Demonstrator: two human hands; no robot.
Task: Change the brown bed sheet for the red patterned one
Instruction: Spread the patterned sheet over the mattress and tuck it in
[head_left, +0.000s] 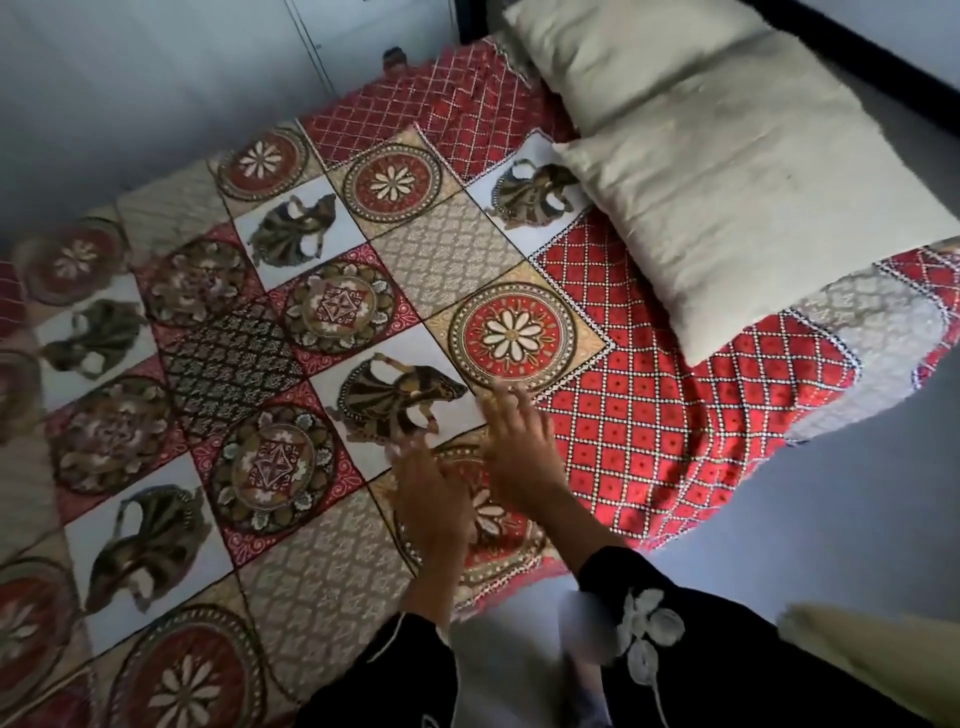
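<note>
The left hand (431, 493) and right hand (519, 447) press flat, fingers spread open, on the red patterned sheet (623, 415), likely smoothing wrinkles near the pillows (727, 182).

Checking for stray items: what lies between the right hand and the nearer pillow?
Only the red patterned sheet, bare, from right hand to nearer pillow, in the head view.

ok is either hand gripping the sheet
No, the left hand and right hand lie flat, fingers straight, on the red patterned sheet.
</note>
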